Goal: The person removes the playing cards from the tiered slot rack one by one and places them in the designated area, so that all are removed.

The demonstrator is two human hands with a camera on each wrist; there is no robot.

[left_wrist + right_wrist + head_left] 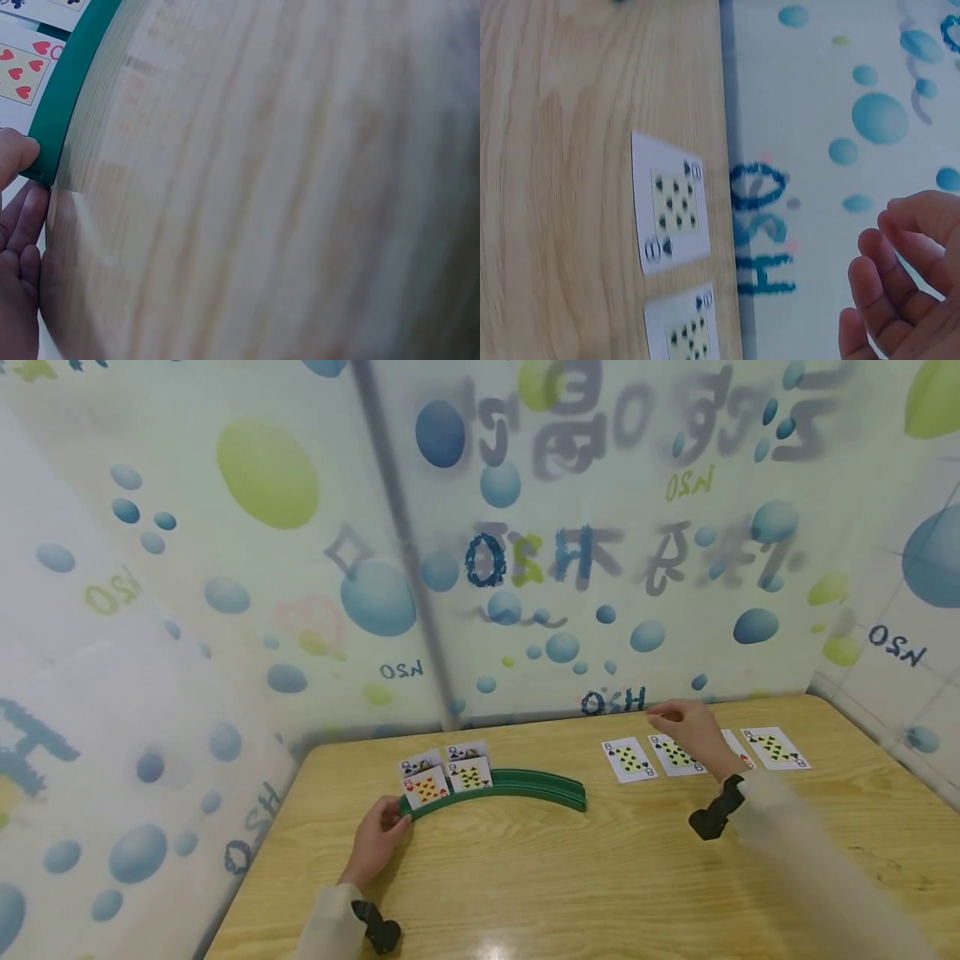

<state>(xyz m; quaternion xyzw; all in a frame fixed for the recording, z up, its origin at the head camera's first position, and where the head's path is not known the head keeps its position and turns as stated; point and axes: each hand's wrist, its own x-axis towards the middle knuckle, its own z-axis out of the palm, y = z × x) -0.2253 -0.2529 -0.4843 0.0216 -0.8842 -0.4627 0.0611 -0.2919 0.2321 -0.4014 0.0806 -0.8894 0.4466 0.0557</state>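
Observation:
A curved green card holder [536, 782] lies on the table, with several playing cards standing in its left half. A hearts card [426, 787] and a black-suited card [471, 774] stand in front, two queens behind them. My left hand [377, 835] pinches the holder's left end; in the left wrist view the thumb [16, 154] presses near the hearts card [21, 73]. My right hand [693, 735] hovers over a row of face-up cards, fingers loosely bent. Nothing shows between its fingertips in the right wrist view. An eight of spades [671, 206] lies below it; a red card is partly hidden by the wrist.
The wooden table [525, 877] meets a wall [525, 643] printed with bubbles along its back edge. Side walls rise at left and right. At the right end of the row lies another black-suited card [776, 748].

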